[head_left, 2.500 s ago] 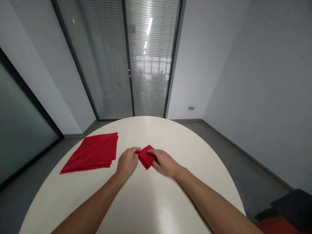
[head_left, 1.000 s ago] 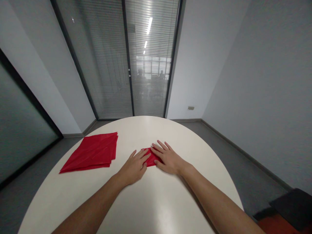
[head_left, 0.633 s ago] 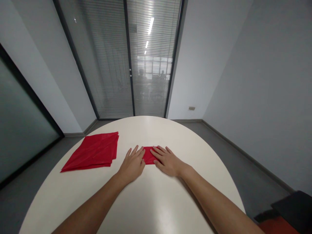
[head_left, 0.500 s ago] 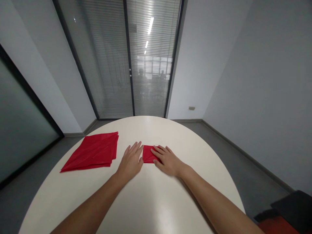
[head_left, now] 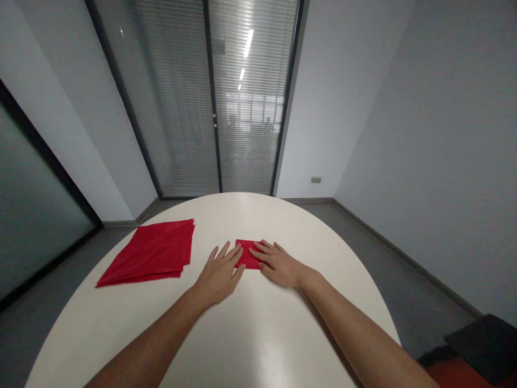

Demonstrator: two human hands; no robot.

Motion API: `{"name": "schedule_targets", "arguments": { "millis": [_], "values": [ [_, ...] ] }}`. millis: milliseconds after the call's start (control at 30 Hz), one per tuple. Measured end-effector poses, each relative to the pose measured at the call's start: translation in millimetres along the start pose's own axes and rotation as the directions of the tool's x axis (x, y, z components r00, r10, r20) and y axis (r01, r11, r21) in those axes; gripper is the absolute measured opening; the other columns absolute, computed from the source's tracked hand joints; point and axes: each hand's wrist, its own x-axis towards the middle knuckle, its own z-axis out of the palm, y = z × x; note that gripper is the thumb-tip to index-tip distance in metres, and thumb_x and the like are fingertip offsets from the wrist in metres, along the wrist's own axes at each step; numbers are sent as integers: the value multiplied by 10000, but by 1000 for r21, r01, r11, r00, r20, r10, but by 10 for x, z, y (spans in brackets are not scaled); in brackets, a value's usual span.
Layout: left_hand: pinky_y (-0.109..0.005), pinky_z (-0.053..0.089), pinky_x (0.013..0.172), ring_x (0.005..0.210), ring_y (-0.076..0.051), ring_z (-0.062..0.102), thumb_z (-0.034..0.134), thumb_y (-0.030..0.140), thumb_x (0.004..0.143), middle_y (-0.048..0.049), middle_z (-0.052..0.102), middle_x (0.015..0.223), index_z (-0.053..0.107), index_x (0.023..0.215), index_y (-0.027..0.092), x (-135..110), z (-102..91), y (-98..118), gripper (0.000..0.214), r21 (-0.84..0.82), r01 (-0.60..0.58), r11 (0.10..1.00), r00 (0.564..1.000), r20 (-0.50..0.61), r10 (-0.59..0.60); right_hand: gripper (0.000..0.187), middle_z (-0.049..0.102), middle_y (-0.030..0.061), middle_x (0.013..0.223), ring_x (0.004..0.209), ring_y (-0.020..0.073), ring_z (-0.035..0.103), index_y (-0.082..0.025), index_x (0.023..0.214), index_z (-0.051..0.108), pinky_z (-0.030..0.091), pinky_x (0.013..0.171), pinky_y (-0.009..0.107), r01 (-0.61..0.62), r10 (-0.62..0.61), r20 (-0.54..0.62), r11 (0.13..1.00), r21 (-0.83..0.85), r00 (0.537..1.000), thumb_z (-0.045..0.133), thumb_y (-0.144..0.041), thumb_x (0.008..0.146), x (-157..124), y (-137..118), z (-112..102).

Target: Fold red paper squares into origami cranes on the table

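Observation:
A small folded red sheet (head_left: 247, 257), flat and roughly rectangular, lies on the white table between my hands; whether it is cloth, paper or plastic I cannot tell. My left hand (head_left: 220, 272) is at its left edge, fingers spread, with the forefinger and thumb over that edge. Across its right part rests my right hand (head_left: 280, 264), palm down and fingers stretched out, hiding the sheet's right end. Farther left, apart from both hands, lies a larger stack of red sheets (head_left: 151, 253) with creased surfaces and uneven right edges.
The round white table (head_left: 226, 345) fills the lower middle. Behind it stand glass panels with blinds (head_left: 181, 124) and a wall with a small socket plate (head_left: 316, 180). A black and red object, perhaps a chair (head_left: 484, 345), is at the lower right.
My left hand has shifted slightly right, so its forefinger and thumb now overlap the small sheet's left edge. The right hand stays on the sheet, nearly unmoved. The view has shifted slightly.

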Motion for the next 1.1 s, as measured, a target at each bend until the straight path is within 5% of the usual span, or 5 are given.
{"name": "schedule_targets", "arguments": {
  "millis": [267, 533, 700, 900, 1100],
  "values": [
    [-576, 232, 1216, 1501, -348, 289, 314, 385, 1052, -55, 417, 1581, 482, 1490, 184, -7, 18, 16, 511, 58, 116, 992, 993, -34, -114, 536, 226, 59, 1659, 1547, 327, 108, -344, 1566, 327, 121, 1223, 618, 16, -18, 44, 999, 31, 999, 383, -290, 1036, -3, 67, -41],
    [-561, 271, 1207, 1495, -302, 321, 328, 304, 1047, -85, 411, 1583, 477, 1486, 163, 12, 6, 0, 485, 39, 61, 997, 998, -20, -60, 501, 301, 89, 1632, 1536, 359, 154, -340, 1536, 399, 159, 1189, 674, 50, -50, 5, 996, 69, 999, 419, -322, 1035, -16, 24, -79],
    [-588, 294, 1190, 1484, -337, 334, 374, 287, 1026, -89, 399, 1589, 491, 1479, 163, 16, 20, 16, 484, 46, 84, 995, 996, -26, -83, 375, 542, 110, 1486, 1481, 350, 333, -264, 1340, 643, 278, 1180, 600, 171, -170, -58, 985, 22, 984, 533, -358, 994, -37, 50, -206],
    [-579, 289, 1197, 1494, -349, 306, 367, 300, 1024, -74, 382, 1600, 480, 1491, 171, 17, 17, 22, 497, 38, 97, 995, 995, -13, -97, 147, 769, 35, 979, 1137, 236, 660, -238, 874, 752, 356, 1152, 449, 294, -296, -72, 955, -37, 952, 622, -274, 933, -26, 36, -303],
    [-565, 274, 1207, 1510, -336, 272, 344, 315, 1028, -68, 354, 1616, 450, 1511, 173, 13, 5, -15, 515, 17, 87, 996, 996, 25, -88, 178, 735, 77, 1052, 1032, 229, 664, -197, 1023, 728, 487, 977, 355, 244, -248, -163, 969, -40, 955, 704, -261, 858, 3, -70, -235]
  ]
}}
